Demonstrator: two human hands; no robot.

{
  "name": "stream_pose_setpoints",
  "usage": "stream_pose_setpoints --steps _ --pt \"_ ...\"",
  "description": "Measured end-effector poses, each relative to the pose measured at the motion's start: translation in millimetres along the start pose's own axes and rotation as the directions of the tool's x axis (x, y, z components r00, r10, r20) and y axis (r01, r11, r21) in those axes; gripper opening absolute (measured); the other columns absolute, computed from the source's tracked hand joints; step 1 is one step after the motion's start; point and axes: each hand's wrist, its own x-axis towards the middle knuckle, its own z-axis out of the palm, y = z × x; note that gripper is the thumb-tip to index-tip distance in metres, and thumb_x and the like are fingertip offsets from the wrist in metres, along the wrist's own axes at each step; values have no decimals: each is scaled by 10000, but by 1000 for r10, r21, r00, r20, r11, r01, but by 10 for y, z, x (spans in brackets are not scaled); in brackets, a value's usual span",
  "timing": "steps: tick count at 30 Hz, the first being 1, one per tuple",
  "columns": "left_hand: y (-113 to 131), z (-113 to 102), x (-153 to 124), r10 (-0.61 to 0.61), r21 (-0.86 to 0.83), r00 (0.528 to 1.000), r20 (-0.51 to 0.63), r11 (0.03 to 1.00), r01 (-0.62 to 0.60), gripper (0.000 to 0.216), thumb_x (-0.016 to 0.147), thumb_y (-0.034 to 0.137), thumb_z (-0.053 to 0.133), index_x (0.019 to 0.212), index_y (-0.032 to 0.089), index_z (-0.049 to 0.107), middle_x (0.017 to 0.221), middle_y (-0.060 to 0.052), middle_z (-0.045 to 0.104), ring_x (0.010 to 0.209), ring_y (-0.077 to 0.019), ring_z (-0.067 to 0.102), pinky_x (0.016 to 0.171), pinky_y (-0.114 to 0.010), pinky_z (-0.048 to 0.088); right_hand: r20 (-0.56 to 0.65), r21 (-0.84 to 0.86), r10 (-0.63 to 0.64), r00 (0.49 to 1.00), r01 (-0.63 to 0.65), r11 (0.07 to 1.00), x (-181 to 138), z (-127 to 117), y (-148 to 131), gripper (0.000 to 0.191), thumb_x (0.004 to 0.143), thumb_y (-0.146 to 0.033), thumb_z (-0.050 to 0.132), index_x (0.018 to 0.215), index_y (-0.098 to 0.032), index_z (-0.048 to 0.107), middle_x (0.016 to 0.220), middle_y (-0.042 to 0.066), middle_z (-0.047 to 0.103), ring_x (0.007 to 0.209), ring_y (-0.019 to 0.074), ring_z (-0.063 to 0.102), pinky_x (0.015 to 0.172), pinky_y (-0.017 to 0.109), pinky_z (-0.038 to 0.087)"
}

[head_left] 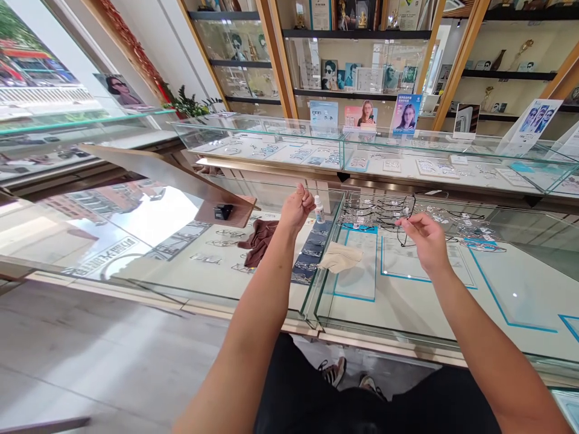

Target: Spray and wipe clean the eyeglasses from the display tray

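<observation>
My right hand [423, 238] pinches a pair of thin black-framed glasses [407, 217] above the glass counter [407, 313]. A row of several dark glasses frames [375, 214] lies on the counter just beyond it. My left hand [296, 208] is raised with its fingers curled closed; what it holds, if anything, I cannot make out. A small white spray bottle [319, 210] stands right beside the left hand. A beige cloth [339, 257] lies on the glass between my arms, and a brown cloth [259, 240] lies to the left.
A small black object [222, 211] sits on a wooden counter flap at left. A second glass showcase [362, 157] with glasses and picture cards runs behind. Shelves with photos and trophies line the back wall. Tiled floor lies at lower left.
</observation>
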Motion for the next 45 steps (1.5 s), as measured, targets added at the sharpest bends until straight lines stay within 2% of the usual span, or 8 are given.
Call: stream_pose_setpoints --steps 11,17,24,29,32,34,39,45 --pt "-340 -175 111 133 354 958 -255 935 -35 228 847 281 778 918 213 572 864 17 588 763 -123 529 777 -257 428 -9 14 19 1000 -19 1000 15 7 19 505 639 -676 903 754 -262 636 856 35 795 946 239 735 879 383 521" --pt "-547 -144 35 -35 439 984 -177 891 111 394 624 169 866 909 205 596 874 0 639 852 -175 582 816 -287 426 -28 40 42 999 -41 998 30 -4 28 464 644 -628 913 763 -267 646 822 33 793 907 242 726 898 414 537" --pt "-411 29 -32 -113 352 988 -102 925 142 189 761 201 702 893 214 568 835 0 599 816 -167 533 691 -251 415 -24 68 44 999 -42 997 15 7 -5 448 648 -614 918 756 -264 661 842 40 807 933 247 730 901 416 536" --pt "-185 428 -238 -197 165 971 133 971 174 255 813 417 690 852 215 540 725 7 525 658 -144 511 517 -228 377 -7 89 37 999 -36 995 -12 29 -43 422 659 -603 918 758 -263 689 843 39 809 924 237 732 889 401 530" --pt "-108 650 -439 -252 63 920 299 968 245 610 838 811 538 715 218 466 601 19 405 527 -137 453 417 -225 281 14 92 46 999 -47 995 -33 53 -45 417 666 -605 911 754 -264 688 834 34 804 921 239 736 888 401 532" --pt "-75 743 -556 -294 -50 818 494 930 364 784 765 993 400 633 220 414 542 32 331 457 -119 392 385 -224 232 28 80 64 998 -66 995 -51 75 -31 410 676 -603 903 752 -263 686 829 33 802 919 239 732 891 402 532" --pt "-28 802 -668 -376 -12 604 703 842 539 870 690 1075 205 491 235 311 427 44 195 359 -96 264 357 -251 148 99 57 144 985 -150 987 -105 148 28 428 668 -623 896 746 -255 692 847 43 808 867 222 702 849 383 520" --pt "-41 804 -669 -351 65 597 721 893 446 869 699 1071 184 456 245 311 382 37 188 339 -96 238 385 -297 175 167 51 217 962 -228 972 -168 236 9 442 645 -622 906 737 -245 694 821 48 802 894 231 707 867 381 523"
